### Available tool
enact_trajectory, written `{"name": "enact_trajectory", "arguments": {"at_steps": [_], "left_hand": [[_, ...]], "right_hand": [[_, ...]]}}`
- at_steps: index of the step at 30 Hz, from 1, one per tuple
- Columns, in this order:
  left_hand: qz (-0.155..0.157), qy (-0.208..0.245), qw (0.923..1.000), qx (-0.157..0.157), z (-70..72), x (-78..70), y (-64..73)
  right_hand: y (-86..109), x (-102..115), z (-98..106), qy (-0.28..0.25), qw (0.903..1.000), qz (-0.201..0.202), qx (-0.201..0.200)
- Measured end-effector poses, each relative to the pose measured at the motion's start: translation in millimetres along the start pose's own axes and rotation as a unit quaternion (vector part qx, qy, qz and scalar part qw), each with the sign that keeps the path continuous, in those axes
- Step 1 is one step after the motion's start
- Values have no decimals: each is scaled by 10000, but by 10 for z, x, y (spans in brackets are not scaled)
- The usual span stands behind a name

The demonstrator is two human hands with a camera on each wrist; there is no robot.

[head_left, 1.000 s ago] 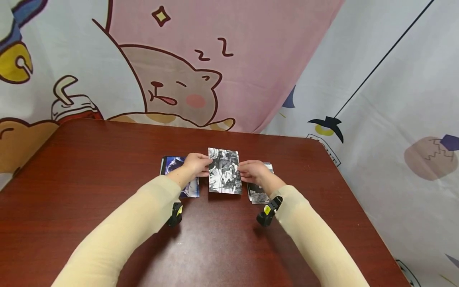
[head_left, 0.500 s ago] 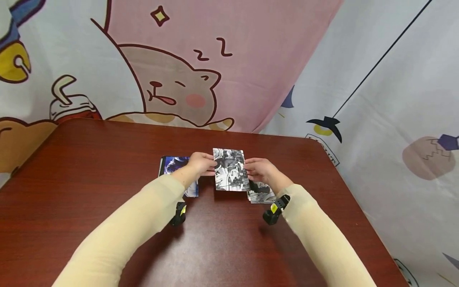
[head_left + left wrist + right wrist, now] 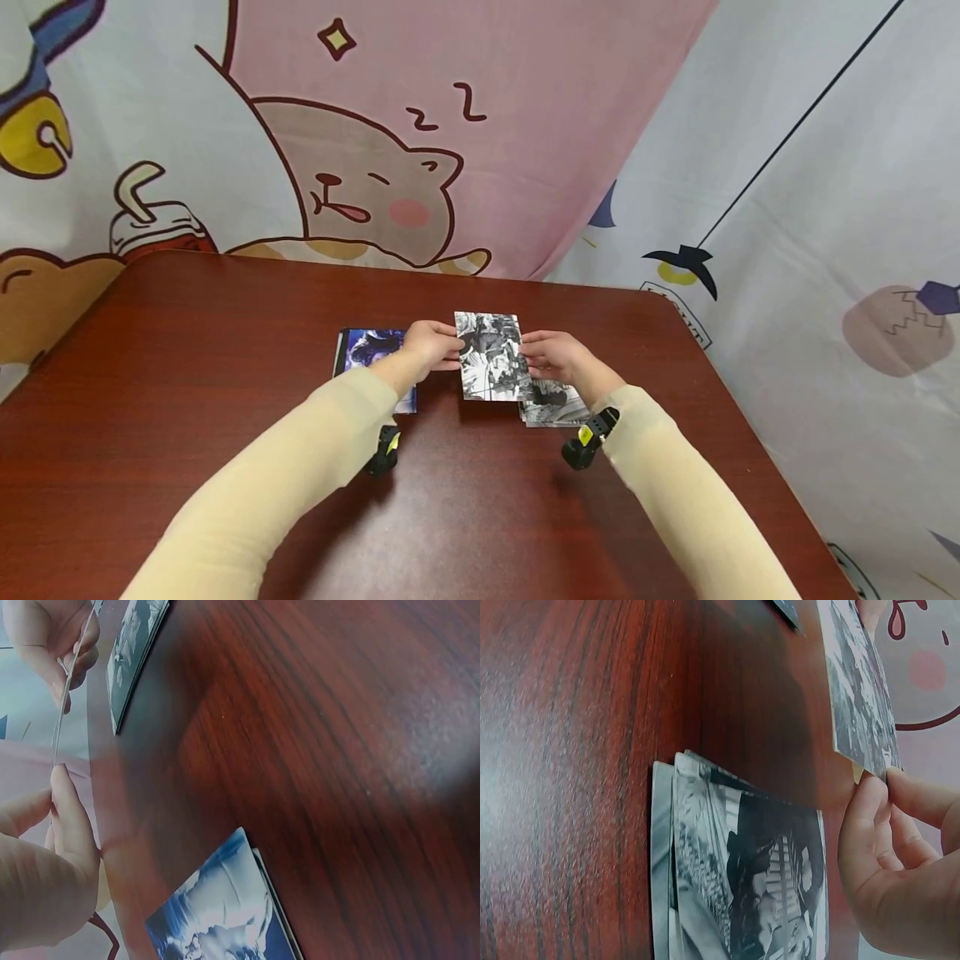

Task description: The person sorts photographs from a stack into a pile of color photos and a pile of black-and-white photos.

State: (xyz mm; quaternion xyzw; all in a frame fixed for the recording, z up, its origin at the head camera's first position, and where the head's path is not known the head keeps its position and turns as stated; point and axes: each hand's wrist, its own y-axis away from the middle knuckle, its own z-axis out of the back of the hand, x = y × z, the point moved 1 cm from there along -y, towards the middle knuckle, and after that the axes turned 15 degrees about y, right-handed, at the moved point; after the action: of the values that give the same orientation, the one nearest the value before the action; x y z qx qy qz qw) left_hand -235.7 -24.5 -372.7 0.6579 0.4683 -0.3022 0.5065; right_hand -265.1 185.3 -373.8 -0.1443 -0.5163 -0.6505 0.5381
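A black-and-white picture card (image 3: 492, 358) is held up above the table between both hands. My left hand (image 3: 431, 347) pinches its left edge between thumb and fingers, and my right hand (image 3: 561, 358) pinches the right edge. In the left wrist view the raised card (image 3: 61, 720) appears almost edge-on, thin and slightly bowed. Under my right hand lies a loose stack of black-and-white cards (image 3: 757, 877), their edges not quite lined up. Beneath my left wrist rests a pile of blue-and-white cards (image 3: 217, 907), partly covered by the hand in the head view.
The brown wooden table (image 3: 187, 350) spreads around both piles. Behind it hangs a cloth backdrop (image 3: 570, 125) with cartoon drawings, close to the table's far edge. A black wrist camera (image 3: 590, 437) sits on the right wrist, another (image 3: 384, 450) on the left.
Both hands have shifted to the right together, carrying the black-and-white card from between the two piles toward the right stack. The piles on the table have stayed put.
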Motion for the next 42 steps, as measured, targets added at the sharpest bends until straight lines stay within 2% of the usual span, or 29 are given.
{"name": "enact_trajectory", "arguments": {"at_steps": [7, 8, 11, 14, 15, 21, 29, 36, 42], "left_hand": [[-8, 2, 9999, -105, -97, 96, -105], [-122, 122, 9998, 20, -89, 153, -186], [-113, 150, 9998, 15, -161, 175, -228], [-123, 193, 9997, 28, -235, 162, -201], [-12, 101, 9999, -98, -288, 111, -125], [-60, 193, 9998, -19, -398, 128, -60], [-133, 96, 9998, -127, -493, 211, -55], [-198, 302, 9992, -188, -576, 295, -109], [-174, 247, 9993, -223, -654, 346, -137]], "right_hand": [[25, -63, 95, 18, 10000, 32, -39], [28, -72, 117, 12, 10000, 47, -43], [34, -99, 183, -15, 10000, 51, -53], [41, -130, 248, -35, 10000, 63, -1], [43, -140, 268, -29, 10000, 73, 17], [56, -211, 381, 3, 9999, 132, 78], [51, -296, 455, -23, 10000, 4, 58], [35, -376, 511, 135, 9995, -183, -222], [41, -436, 563, 236, 9989, -230, -341]]}}
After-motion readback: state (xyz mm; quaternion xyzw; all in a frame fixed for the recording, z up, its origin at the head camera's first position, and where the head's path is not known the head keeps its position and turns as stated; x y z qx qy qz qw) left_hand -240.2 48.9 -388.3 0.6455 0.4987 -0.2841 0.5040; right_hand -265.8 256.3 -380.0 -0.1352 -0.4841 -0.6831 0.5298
